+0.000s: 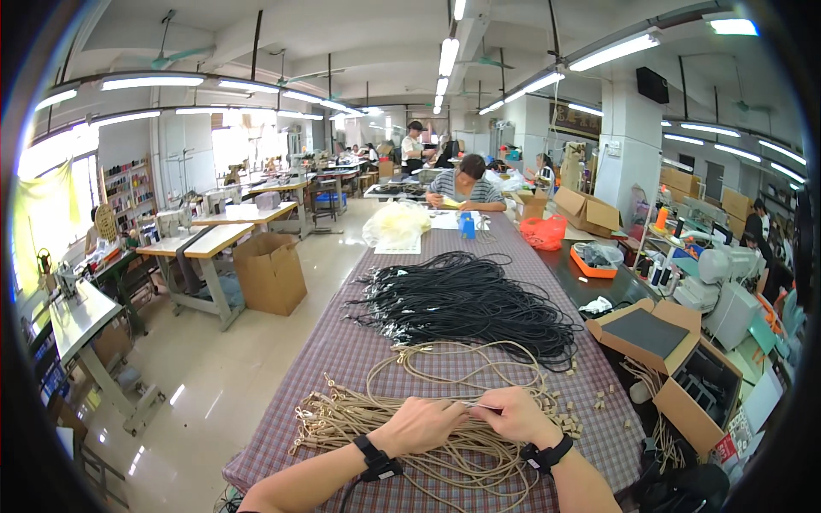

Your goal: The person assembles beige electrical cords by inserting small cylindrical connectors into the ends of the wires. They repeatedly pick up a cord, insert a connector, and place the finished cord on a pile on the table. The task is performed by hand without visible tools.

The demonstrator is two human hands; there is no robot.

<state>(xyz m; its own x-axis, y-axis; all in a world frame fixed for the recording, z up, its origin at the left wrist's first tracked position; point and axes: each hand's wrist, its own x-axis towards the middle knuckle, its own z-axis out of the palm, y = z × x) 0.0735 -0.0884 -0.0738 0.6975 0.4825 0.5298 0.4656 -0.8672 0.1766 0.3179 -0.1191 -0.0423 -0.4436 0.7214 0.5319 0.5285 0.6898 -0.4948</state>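
Long table (609, 453), centre frame, two piles deep!
Lower centre, left hand (423, 425) and right hand (513, 415) over the nearer cord pile (342, 421); behind it, the farther cord pile (479, 299). Floor box (272, 278) left of the table, open carton (703, 385) lower right.

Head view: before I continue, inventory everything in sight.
Table: one, purplish-checked, centre
Near cords: many, tan, table front
Far cords: many, black, mid-table
Bits: many, tan, beside near cords
Thin item: unclear count, pale, above near cords
Pile: one, cream, table's far left
Container: one, blue, table's far end
Bag: one, red, table's far right
Tray: one, orange, right
Cartons: several, brown, both sides
Sewing machines: several, pale, left
Lights: many, white, ceiling
Co-workers: several, mixed clothing, background
Wristbands: two, black, both wrists
Hands: two, bare, at thin item
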